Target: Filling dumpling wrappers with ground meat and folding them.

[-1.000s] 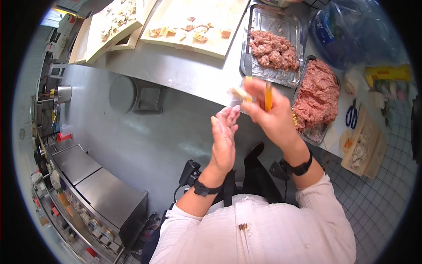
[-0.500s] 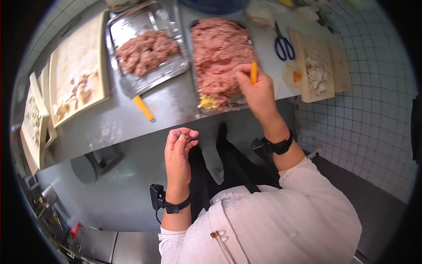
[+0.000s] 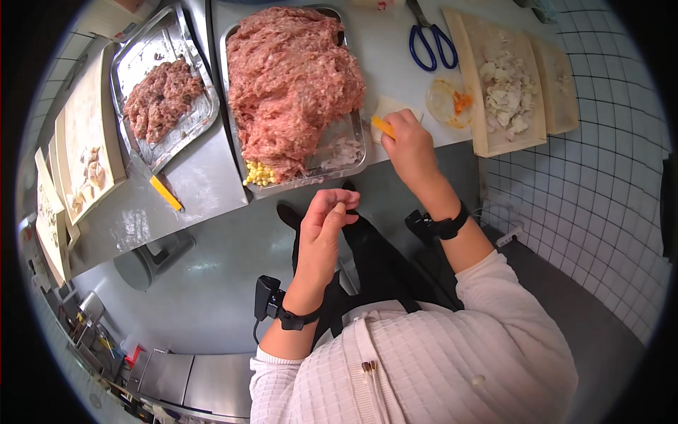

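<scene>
My right hand (image 3: 409, 145) is closed round a tool with a flat yellow handle (image 3: 383, 127); its working end is hidden. A pale square sheet (image 3: 387, 107) lies on the counter just beyond that hand. My left hand (image 3: 326, 225) hovers off the counter's front edge, fingers curled and thumb laid against them; whatever is inside is hidden. Beyond both hands a metal tray (image 3: 359, 157) carries a large heap of raw minced meat (image 3: 289, 78), with small yellow kernels (image 3: 260, 174) at its near left corner.
To the left, a second metal tray (image 3: 206, 116) holds less mince, beside a yellow-handled spreader (image 3: 166, 192). Wooden trays (image 3: 111, 152) with pale dumplings stand at far left. Blue-handled scissors (image 3: 424, 51), an orange-smeared round dish (image 3: 441, 99) and a wooden box (image 3: 480, 138) of pale pieces are at right.
My right hand has left the mince tray and come down beside it, still holding the yellow-handled tool. My left hand has moved right and slightly up. The view has shifted right.
</scene>
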Demonstrator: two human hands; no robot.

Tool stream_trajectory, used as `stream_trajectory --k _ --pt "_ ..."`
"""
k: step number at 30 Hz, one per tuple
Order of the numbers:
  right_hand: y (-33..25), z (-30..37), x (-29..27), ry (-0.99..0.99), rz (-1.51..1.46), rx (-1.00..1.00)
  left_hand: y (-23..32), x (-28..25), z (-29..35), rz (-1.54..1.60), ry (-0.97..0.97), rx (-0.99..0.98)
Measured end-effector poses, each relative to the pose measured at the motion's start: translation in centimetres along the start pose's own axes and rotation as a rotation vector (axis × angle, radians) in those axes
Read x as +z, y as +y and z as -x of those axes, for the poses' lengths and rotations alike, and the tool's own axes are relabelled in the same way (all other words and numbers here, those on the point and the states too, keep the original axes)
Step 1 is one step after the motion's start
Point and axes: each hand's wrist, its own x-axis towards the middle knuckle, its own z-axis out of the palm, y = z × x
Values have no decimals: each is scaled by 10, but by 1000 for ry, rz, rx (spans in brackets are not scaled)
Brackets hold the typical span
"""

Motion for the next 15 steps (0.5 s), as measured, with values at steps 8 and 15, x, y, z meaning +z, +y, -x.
stream_trajectory --k 8,15 --pt "36 -16 -65 -312 -1057 630 -11 42 -29 59 -38 135" --pt "-7 11 -71 -608 -1034 203 -36 65 -54 641 -185 178"
